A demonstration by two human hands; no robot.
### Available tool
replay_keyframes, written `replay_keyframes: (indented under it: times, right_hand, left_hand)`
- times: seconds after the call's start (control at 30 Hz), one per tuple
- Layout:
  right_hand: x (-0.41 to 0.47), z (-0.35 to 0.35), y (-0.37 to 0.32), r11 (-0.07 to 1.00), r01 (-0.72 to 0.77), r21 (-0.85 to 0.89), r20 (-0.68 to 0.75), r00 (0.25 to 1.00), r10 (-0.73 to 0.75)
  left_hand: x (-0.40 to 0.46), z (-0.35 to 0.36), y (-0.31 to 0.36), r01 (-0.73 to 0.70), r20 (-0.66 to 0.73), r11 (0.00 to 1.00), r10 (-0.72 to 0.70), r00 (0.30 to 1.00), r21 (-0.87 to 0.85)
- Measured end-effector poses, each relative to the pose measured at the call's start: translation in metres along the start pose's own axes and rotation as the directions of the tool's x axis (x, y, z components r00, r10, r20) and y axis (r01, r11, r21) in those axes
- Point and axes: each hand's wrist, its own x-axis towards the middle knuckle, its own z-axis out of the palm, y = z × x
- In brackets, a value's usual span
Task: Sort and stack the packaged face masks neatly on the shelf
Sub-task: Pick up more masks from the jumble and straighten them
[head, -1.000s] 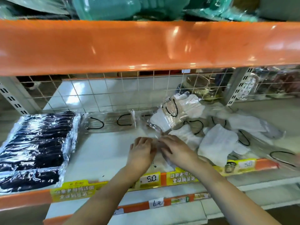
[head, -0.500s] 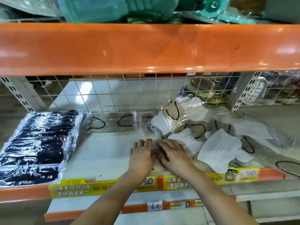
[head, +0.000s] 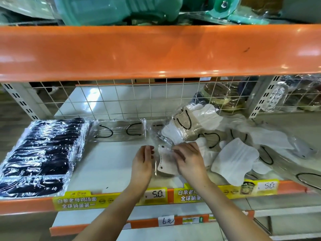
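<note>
I see my left hand [head: 142, 162] with fingers loosely curled at the left edge of a white mask [head: 167, 160] in clear wrap; whether it pinches the wrap or only touches it I cannot tell. My right hand [head: 188, 159] lies on the mask's right side, fingers bent down onto the wrap, seemingly pinching its top edge. The mask sits between the two hands on the white shelf [head: 111, 162]. Just right of my right hand lies a loose heap [head: 232, 159] of white packaged masks with black ear loops. Beyond my left hand, toward the wire grid [head: 121, 100], lies a flat clear pack [head: 119, 130] with black loops. Well left of my left hand sits a stack of black masks [head: 40, 153] in wrap. Nearer to me than both hands, yellow price tags [head: 111, 199] line the shelf's orange edge.
</note>
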Motion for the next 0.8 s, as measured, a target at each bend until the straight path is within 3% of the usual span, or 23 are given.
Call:
replay_keyframes:
  times: [0.1,0.2,0.27,0.4,0.53,0.7,0.73,0.8]
  right_hand:
    - [0.007,-0.006,-0.016,0.962,-0.171,0.211,0.042,0.985,0.166]
    - [0.014,-0.010,-0.032,0.807,-0.367,0.464,0.133,0.929,0.346]
    - [0.019,-0.013,-0.039,0.644,-0.396,0.654,0.142,0.901,0.410]
    - [0.024,-0.025,-0.048,0.168,-0.375,0.912,0.238,0.815,0.529]
    - [0.030,-0.031,-0.041,-0.134,-0.389,0.911,0.398,0.750,0.528]
    - [0.015,-0.031,-0.025,-0.468,-0.334,0.818,0.573,0.547,0.610]
    - [0.014,-0.032,-0.022,-0.489,-0.319,0.812,0.581,0.529,0.619]
    - [0.014,-0.037,-0.022,-0.484,-0.339,0.807,0.585,0.570,0.576]
  left_hand:
    - [0.000,-0.001,0.005,0.122,0.065,0.976,-0.111,0.992,-0.183]
    - [0.000,0.002,0.010,0.169,0.170,0.959,-0.132,0.977,-0.227]
    - [-0.002,0.004,0.015,0.200,0.233,0.950,-0.144,0.962,-0.239]
    - [-0.006,0.001,0.024,0.228,0.299,0.952,-0.161,0.941,-0.203]
    - [-0.009,-0.009,0.031,0.318,0.362,0.916,-0.218,0.906,-0.244]
    - [-0.003,-0.021,0.036,0.260,0.273,0.936,-0.193,0.943,-0.238]
    - [-0.002,-0.024,0.035,0.249,0.246,0.940,-0.191,0.950,-0.233]
    - [0.001,-0.030,0.034,0.232,0.188,0.946,-0.191,0.963,-0.228]
